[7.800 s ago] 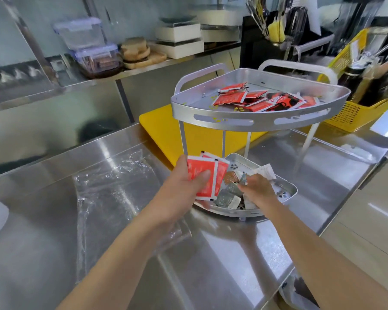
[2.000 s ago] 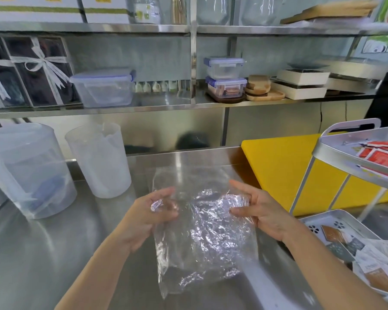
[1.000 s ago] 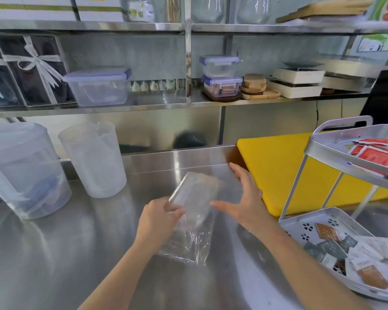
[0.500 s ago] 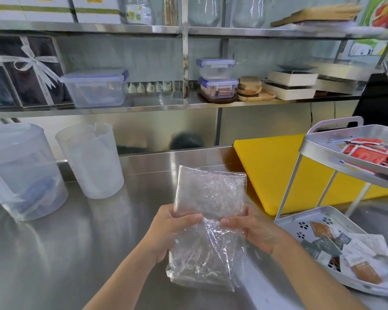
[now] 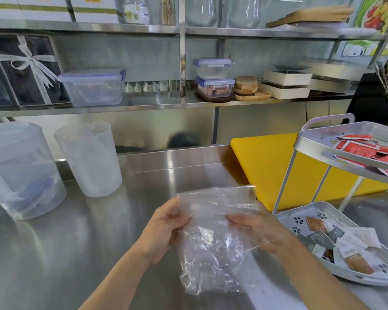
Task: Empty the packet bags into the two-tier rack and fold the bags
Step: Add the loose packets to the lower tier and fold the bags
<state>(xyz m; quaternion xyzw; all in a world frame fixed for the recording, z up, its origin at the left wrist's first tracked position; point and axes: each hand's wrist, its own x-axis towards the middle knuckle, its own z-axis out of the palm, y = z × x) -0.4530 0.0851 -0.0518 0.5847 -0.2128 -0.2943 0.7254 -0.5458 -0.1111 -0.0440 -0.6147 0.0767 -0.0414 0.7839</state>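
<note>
A crumpled clear plastic bag [image 5: 213, 247] is held above the steel counter [image 5: 76, 242], partly folded, its upper half doubled over. My left hand [image 5: 164, 229] pinches its left edge and my right hand [image 5: 258, 231] grips its right side, partly under the plastic. The silver two-tier rack [image 5: 309, 148] stands at the right. Its top tier holds red packets [image 5: 365, 148]; its bottom tier [image 5: 287, 218] holds brown, grey and white packets [image 5: 336, 240].
Two translucent plastic jugs [image 5: 90, 159] stand at the left of the counter. A yellow cutting board [image 5: 269, 166] lies behind the rack. Steel shelves along the back wall carry lidded plastic containers [image 5: 213, 79], wooden coasters and boxes.
Earlier both hands were placing packets in the rack's bottom tier. Since then they picked up the empty clear bag, folded it narrower, and now fold its top part down.
</note>
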